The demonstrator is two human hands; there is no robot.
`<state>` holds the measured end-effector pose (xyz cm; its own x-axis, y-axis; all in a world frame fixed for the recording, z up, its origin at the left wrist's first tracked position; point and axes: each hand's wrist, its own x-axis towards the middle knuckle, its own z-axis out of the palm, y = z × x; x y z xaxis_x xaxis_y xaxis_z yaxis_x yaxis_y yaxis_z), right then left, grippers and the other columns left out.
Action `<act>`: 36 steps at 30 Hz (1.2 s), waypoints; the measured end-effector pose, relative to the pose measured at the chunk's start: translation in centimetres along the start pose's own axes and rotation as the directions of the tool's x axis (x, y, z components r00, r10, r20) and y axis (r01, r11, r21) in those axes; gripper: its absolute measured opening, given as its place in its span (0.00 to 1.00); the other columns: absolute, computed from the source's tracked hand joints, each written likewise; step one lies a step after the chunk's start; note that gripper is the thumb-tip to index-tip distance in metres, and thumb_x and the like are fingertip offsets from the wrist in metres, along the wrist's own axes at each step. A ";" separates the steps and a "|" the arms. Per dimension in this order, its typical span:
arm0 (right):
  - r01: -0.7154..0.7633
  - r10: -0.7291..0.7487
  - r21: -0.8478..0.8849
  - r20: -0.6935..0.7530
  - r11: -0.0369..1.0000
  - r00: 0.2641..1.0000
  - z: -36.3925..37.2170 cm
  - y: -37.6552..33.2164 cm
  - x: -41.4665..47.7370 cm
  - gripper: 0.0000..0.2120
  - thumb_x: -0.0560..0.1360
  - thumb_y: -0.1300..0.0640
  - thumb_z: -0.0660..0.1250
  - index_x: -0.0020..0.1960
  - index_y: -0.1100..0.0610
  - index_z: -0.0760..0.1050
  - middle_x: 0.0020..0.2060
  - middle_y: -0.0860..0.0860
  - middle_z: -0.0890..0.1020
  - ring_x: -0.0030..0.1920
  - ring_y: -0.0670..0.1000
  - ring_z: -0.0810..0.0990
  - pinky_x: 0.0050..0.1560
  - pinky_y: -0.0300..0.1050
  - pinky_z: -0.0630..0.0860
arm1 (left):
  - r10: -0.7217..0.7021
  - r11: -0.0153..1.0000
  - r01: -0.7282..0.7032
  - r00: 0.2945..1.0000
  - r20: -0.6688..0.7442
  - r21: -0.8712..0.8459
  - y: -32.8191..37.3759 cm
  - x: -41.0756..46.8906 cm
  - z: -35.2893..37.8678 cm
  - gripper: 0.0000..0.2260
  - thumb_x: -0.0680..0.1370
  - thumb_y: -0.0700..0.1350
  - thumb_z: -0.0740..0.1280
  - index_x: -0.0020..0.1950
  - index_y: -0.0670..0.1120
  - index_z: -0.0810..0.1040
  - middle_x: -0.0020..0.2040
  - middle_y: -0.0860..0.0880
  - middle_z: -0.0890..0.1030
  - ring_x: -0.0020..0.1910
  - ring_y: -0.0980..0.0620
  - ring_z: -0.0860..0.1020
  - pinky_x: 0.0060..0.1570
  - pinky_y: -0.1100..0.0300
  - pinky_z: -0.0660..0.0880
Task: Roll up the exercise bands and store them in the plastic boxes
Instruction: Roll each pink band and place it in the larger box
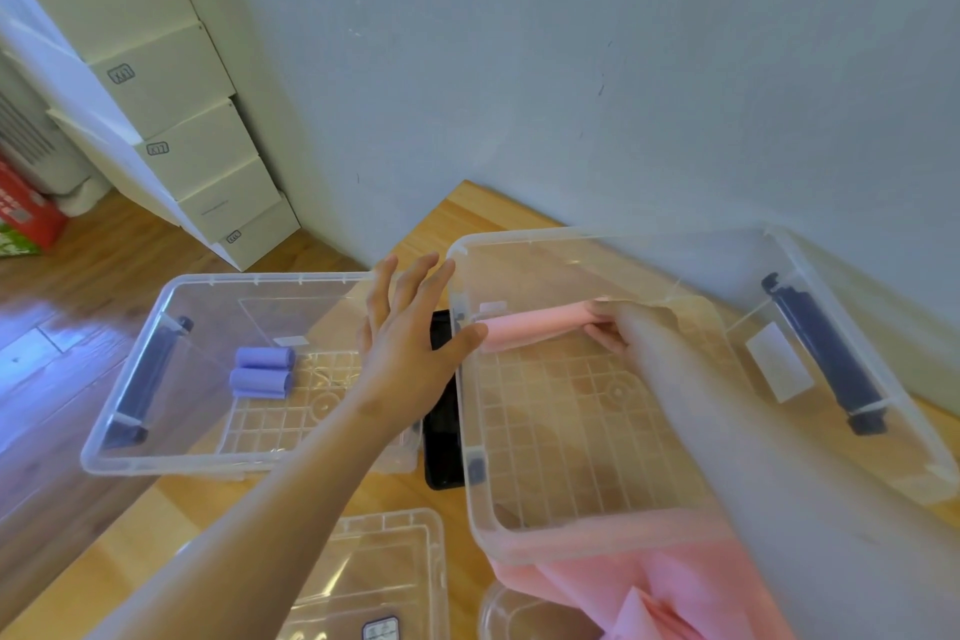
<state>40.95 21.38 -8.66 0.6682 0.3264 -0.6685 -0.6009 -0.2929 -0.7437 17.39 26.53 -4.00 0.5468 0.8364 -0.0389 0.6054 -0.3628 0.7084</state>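
A pink rolled band (pixel 535 327) is held inside the right box (pixel 571 237), in its far part and close to its left wall; whether the roll rests on the ribbed bottom or is kept just above it cannot be told. The grip of the right hand (pixel 610 330) is closed round the right end of this roll, with the fingers curled over it, and the forearm is seen hazily through the clear plastic. The left hand (pixel 410 343) is held over the gap between the two boxes, its grip wide, with the fingers straight and spread; the thumb is at the left wall of the right box, just beside the free end of the roll. Two purple rolls (pixel 262 369) are laid side by side, touching, in the left box (pixel 260 278). A dark handle is seen on the outer end of each box. Between the boxes a dark flat object (pixel 444 431) is lying on the wooden surface (pixel 483 208). Loose pink bands (pixel 649 598) are heaped at the near edge beside a third clear container (pixel 395 561). White cartons (pixel 176 88) are stacked on the floor by the wall.
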 end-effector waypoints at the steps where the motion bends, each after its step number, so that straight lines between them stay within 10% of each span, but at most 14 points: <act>1: 0.004 -0.005 -0.005 -0.008 1.000 1.000 0.1 0.2 0.2 0.21 0.69 0.72 0.71 0.60 0.70 0.72 0.56 0.62 0.78 0.45 0.55 0.78 0.27 0.40 0.79 | 0.000 1.000 0.000 1.000 -0.001 0.001 0.0 0.0 0.0 0.30 0.79 0.55 0.64 0.78 0.55 0.57 0.78 0.60 0.52 0.76 0.61 0.37 0.75 0.47 0.42; 7: 0.021 -0.021 0.006 -0.026 1.000 0.999 1.3 0.8 0.6 0.23 0.71 0.69 0.71 0.63 0.70 0.68 0.62 0.60 0.75 0.47 0.54 0.80 0.59 0.50 0.77 | 0.004 1.000 -0.004 1.000 -0.004 -0.016 0.0 0.1 0.1 0.29 0.78 0.55 0.64 0.77 0.55 0.57 0.78 0.60 0.52 0.75 0.62 0.38 0.75 0.48 0.42; 12: 0.040 -0.043 -0.034 -0.068 0.999 0.997 1.1 1.5 0.7 0.11 0.70 0.66 0.73 0.45 0.63 0.70 0.48 0.55 0.81 0.37 0.51 0.84 0.51 0.45 0.80 | 0.004 1.000 -0.004 1.000 0.002 -0.017 0.0 0.0 0.0 0.29 0.79 0.55 0.64 0.78 0.55 0.57 0.78 0.61 0.52 0.75 0.62 0.37 0.75 0.48 0.41; 18: 0.193 -0.217 -0.172 -0.131 0.966 0.967 1.3 2.4 -0.3 0.11 0.70 0.63 0.74 0.49 0.63 0.74 0.44 0.56 0.80 0.31 0.49 0.79 0.39 0.36 0.77 | 0.009 1.000 -0.009 1.000 -0.002 -0.002 0.0 0.1 0.1 0.29 0.79 0.55 0.64 0.78 0.56 0.57 0.78 0.60 0.52 0.75 0.62 0.37 0.74 0.50 0.41; 23: 0.328 -0.434 -0.606 -0.033 0.725 0.900 0.2 2.3 -0.2 0.09 0.71 0.53 0.73 0.43 0.57 0.76 0.41 0.51 0.78 0.42 0.51 0.76 0.42 0.40 0.66 | 0.002 1.000 -0.002 1.000 0.004 0.007 0.0 0.1 0.2 0.29 0.79 0.55 0.64 0.78 0.55 0.56 0.78 0.60 0.51 0.76 0.61 0.37 0.74 0.51 0.41; 36: 0.317 -0.408 -0.813 0.108 0.488 0.907 -0.1 2.0 0.3 0.13 0.75 0.46 0.66 0.52 0.54 0.77 0.55 0.57 0.80 0.59 0.58 0.75 0.47 0.45 0.69 | -0.009 1.000 0.008 1.000 0.022 0.023 0.0 0.3 0.3 0.30 0.79 0.56 0.63 0.78 0.54 0.55 0.78 0.60 0.51 0.76 0.61 0.37 0.75 0.49 0.42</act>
<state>39.98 20.81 -10.28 0.8037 0.5124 -0.3025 0.2748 -0.7705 -0.5751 17.72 26.71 -4.21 0.5541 0.8302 -0.0607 0.6230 -0.3652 0.6917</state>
